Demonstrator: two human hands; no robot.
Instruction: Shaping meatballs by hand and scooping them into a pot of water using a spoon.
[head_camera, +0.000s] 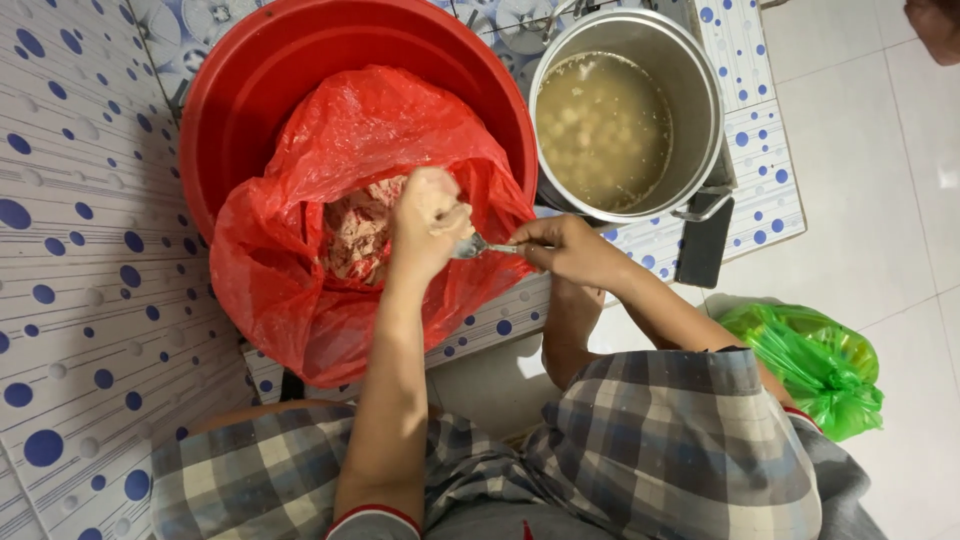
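Two hands: both work over the mouth of a red plastic bag (300, 290), close together, joined by a spoon.
Left hand (428, 222): forearm runs straight up from the checked sleeve; wrist bent slightly inward, fingers curled into a loose fist around a lump of pale paste, held just above the bag's opening.
Right hand (568, 248): arm comes in from the right, elbow bent over the knee; fingers pinched closed on the handle of a metal spoon (478, 246), whose bowl touches the left fist.
Minced mix (355, 235): pinkish, lies inside the bag, beside and under the left hand.
Red basin (240, 90): holds the bag's upper part.
Steel pot (690, 90): stands just right of the basin, full of cloudy broth with pale balls.
Green bag (815, 365): on the tiled floor, beside the right elbow.
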